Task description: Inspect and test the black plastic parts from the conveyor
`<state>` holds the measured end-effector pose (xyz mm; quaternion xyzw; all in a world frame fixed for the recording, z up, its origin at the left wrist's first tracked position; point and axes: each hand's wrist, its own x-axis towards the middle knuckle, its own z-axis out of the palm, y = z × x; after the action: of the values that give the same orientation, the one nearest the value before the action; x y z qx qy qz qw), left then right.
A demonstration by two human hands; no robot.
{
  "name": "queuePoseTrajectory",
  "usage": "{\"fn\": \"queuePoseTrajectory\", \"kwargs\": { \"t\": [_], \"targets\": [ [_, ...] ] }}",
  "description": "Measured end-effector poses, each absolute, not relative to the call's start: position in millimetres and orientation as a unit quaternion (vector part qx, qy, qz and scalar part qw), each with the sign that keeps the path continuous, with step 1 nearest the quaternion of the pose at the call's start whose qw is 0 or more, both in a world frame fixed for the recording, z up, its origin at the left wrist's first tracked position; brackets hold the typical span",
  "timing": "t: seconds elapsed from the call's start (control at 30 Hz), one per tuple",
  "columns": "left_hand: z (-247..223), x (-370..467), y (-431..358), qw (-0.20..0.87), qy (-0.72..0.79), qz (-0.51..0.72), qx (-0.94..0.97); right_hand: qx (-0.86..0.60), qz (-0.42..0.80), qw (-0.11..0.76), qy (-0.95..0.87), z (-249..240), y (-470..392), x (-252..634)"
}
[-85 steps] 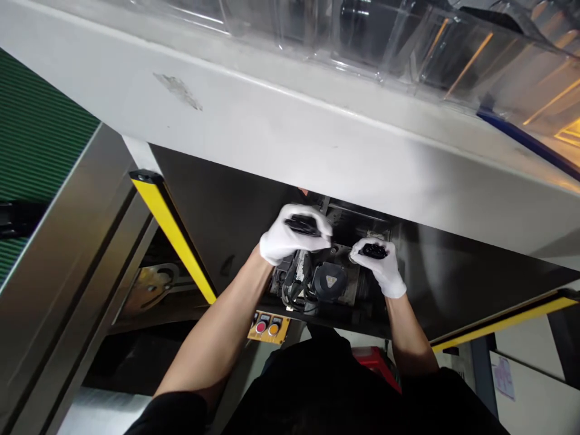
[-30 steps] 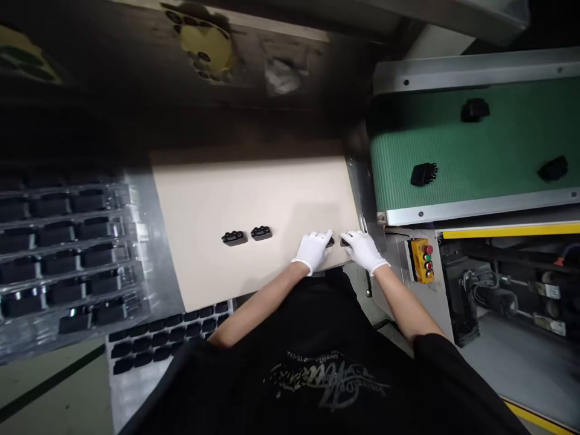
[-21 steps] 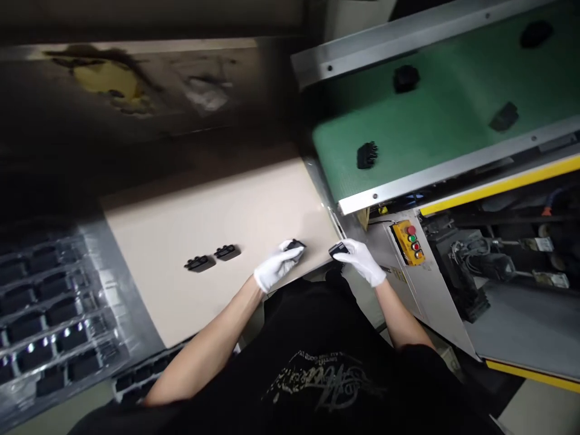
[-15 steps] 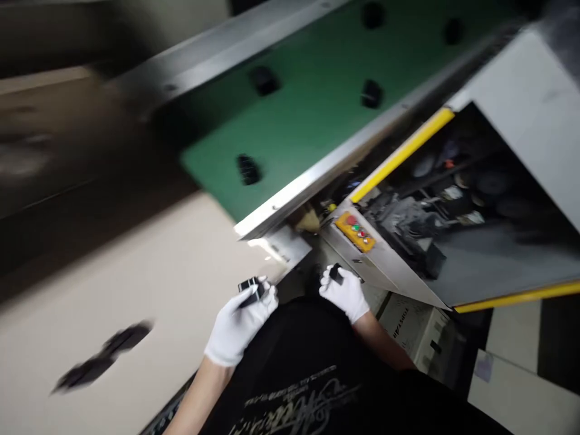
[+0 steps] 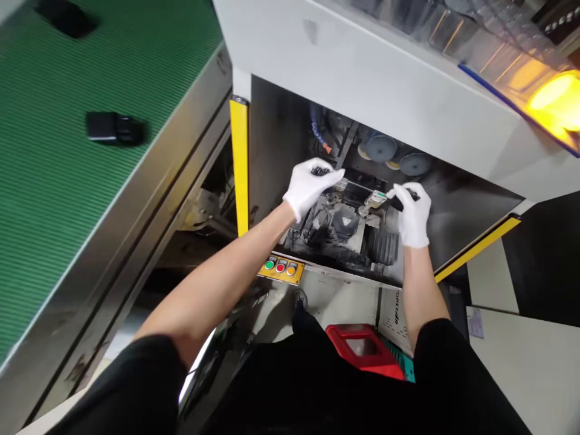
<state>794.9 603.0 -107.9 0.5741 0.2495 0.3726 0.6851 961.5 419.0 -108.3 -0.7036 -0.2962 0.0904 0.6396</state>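
Both hands wear white gloves and reach into the opening of a grey machine [image 5: 389,72]. My left hand [image 5: 312,184] is closed, its fingers curled around a small black part [image 5: 319,171]. To the right, my right hand [image 5: 412,211] is closed too, with a dark part [image 5: 413,194] showing between its fingers. Between the hands lies a metal fixture [image 5: 376,198] with light-coloured clamps. Two round grey wheels [image 5: 381,148] sit behind it.
A green conveyor belt [image 5: 58,175] at the left carries black parts [image 5: 109,128]. Yellow bars [image 5: 240,163] edge the machine opening. Below are a button panel [image 5: 281,267] and a red container [image 5: 362,350]. An orange lamp [image 5: 557,103] glows at upper right.
The view has swung right to the machine. Both hands have moved from near my body, above the table edge and floor, into the machine opening, with black parts still in them.
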Motion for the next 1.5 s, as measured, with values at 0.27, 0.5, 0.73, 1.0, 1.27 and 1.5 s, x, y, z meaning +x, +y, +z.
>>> {"fn": "queuePoseTrajectory", "kwargs": {
  "t": [0.27, 0.5, 0.73, 1.0, 1.27, 1.5],
  "targets": [
    [-167, 884, 631, 0.709, 0.220, 0.261, 0.618, -0.687, 0.151, 0.643, -0.303, -165, 469, 1002],
    [-156, 865, 625, 0.665, 0.203, 0.260, 0.670, -0.692, 0.134, 0.619, -0.346, -167, 456, 989],
    [-160, 860, 628, 0.630, 0.226, 0.263, 0.695, -0.694, 0.177, 0.588, -0.375, -161, 448, 999],
    [-109, 896, 658, 0.396, 0.154, 0.014, 0.905, -0.802, 0.199, 0.339, -0.449, -105, 486, 1024],
    [-137, 917, 648, 0.324, 0.237, -0.010, 0.916, -0.852, 0.194, 0.169, -0.455, -123, 508, 1020],
    [-154, 926, 660, 0.398, 0.249, 0.069, 0.880, -0.860, 0.210, 0.198, -0.421, -130, 508, 1029]
  ]
}}
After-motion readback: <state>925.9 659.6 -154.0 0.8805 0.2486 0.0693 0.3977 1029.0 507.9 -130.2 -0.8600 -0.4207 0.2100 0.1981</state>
